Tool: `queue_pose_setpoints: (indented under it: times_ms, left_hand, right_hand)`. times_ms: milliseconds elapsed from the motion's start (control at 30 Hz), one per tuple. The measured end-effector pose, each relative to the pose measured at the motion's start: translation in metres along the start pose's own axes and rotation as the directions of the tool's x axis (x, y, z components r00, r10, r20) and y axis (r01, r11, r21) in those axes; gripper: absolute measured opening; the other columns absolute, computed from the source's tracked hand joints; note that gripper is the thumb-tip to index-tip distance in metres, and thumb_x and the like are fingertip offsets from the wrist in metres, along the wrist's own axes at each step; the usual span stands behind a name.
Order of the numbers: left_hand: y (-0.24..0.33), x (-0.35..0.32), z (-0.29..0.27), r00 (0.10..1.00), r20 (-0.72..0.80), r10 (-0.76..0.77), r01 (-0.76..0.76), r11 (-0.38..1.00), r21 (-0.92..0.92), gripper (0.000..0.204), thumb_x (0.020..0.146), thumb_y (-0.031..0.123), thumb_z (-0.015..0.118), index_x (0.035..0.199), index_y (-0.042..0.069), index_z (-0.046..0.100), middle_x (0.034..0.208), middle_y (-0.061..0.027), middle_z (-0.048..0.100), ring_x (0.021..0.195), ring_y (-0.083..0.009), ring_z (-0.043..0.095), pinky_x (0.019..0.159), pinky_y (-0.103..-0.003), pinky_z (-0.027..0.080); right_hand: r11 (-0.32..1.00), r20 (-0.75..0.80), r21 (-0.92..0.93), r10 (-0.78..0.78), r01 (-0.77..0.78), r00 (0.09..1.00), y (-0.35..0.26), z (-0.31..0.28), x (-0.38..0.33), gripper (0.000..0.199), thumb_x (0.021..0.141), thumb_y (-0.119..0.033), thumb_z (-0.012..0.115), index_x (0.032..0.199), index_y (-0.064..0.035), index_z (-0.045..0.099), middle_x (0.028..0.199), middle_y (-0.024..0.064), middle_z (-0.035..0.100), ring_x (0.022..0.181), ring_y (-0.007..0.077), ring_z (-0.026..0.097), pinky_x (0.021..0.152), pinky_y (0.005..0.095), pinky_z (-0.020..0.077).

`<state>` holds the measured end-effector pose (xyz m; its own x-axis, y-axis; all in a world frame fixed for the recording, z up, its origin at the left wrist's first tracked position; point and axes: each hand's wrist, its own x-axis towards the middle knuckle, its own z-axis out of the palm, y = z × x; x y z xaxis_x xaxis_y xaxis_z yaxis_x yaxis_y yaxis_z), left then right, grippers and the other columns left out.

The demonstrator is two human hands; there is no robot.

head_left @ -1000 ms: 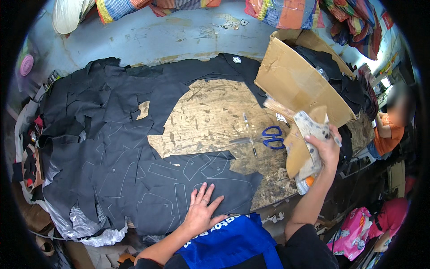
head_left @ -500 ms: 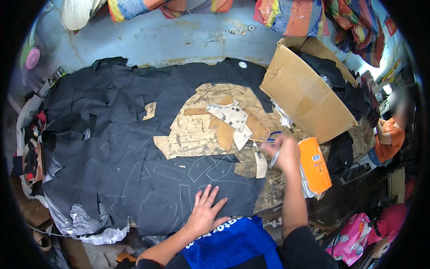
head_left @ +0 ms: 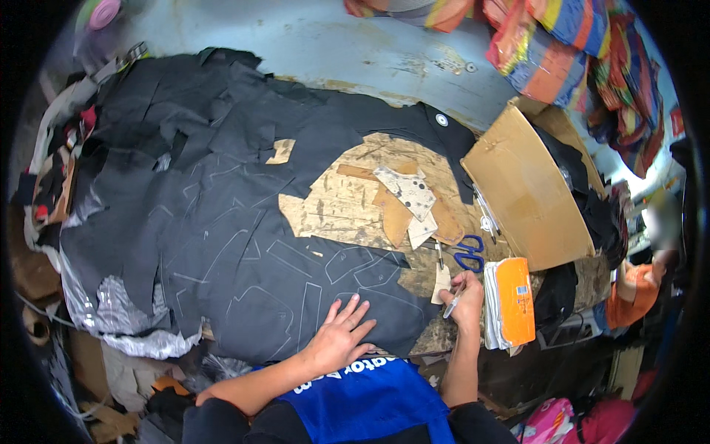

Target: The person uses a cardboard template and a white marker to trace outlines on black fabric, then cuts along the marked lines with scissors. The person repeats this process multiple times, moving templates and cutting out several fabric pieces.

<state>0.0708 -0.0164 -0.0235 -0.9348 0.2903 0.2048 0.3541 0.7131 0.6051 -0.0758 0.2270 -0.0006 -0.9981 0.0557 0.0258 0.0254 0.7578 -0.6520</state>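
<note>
My left hand [head_left: 342, 331] lies flat, fingers spread, on a dark sheet of fabric [head_left: 222, 288] with pale outlines of pattern shapes drawn on it. At the right edge of that sheet, my right hand [head_left: 466, 297] is closed round a slim, pale pen-like marker [head_left: 452, 305]. Its fingertips are beside a small cream pattern piece [head_left: 441, 285], and I cannot tell if they touch it. Just beyond this hand are scissors [head_left: 470, 254] with blue handles. Farther off, several brown and spotted white pattern pieces [head_left: 405, 191] overlap on the bare wooden tabletop [head_left: 336, 200].
To the right of my right hand stands an orange-wrapped pack [head_left: 512, 303]. An open cardboard box [head_left: 529, 189] holding dark pieces is behind it. More dark fabric [head_left: 192, 111] covers the table's left and far side. A person in orange [head_left: 636, 292] is at the far right.
My right hand has drawn back toward me from beside the scissors to the small cream piece, marker in hand. The left hand stays flat on the fabric. The whole view has shifted and tilted.
</note>
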Motion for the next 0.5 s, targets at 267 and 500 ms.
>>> queue_pose_setpoints:
  times_ms: [267,500]
  left_hand:
    - [-0.003,-0.001,0.001,0.997,-0.042,-0.072,0.062,0.978,-0.197,0.032,0.085,0.009,0.060,0.117,0.004,0.059,0.128,-0.0177,0.055,0.130,-0.0313,0.042,0.109,-0.056,0.024]
    - [-0.001,-0.037,-0.033,0.707,-0.324,-0.629,0.031,0.485,-0.874,0.022,0.090,0.003,0.056,0.111,0.000,0.059,0.086,-0.0010,0.060,0.075,-0.0043,0.051,0.067,-0.021,0.044]
  right_hand:
    - [0.993,-0.071,-0.106,-0.061,0.053,0.996,-0.003,0.011,-0.007,0.041,0.055,-0.012,0.084,0.079,-0.0009,0.053,0.066,0.0118,0.056,0.061,0.0254,0.054,0.061,0.0358,0.0449]
    - [0.964,0.223,0.267,-0.070,0.008,0.972,-0.014,-0.005,-0.002,0.037,0.058,0.003,0.075,0.077,-0.0069,0.045,0.069,-0.0029,0.043,0.061,0.0091,0.040,0.057,0.0247,0.0373]
